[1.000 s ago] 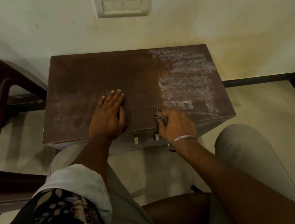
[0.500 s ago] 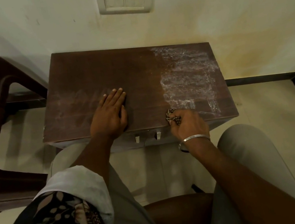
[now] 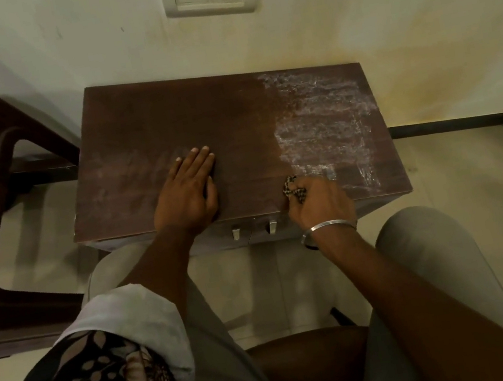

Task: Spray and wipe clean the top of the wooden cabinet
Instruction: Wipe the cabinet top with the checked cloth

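Near front edge of dark wooden cabinet top [image 3: 196,116], clutching limp checked cloth [image 3: 292,187], best kept balled, in right hand [image 3: 323,203]; bracing with flat, straight-fingered left hand [image 3: 186,198].

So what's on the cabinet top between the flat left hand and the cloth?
Nothing; in the head view only bare cabinet top separates the left hand and the cloth.

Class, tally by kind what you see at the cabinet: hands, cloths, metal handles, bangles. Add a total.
2 hands: left hand, right hand
1 cloth
2 metal handles
1 bangle
Total: 6
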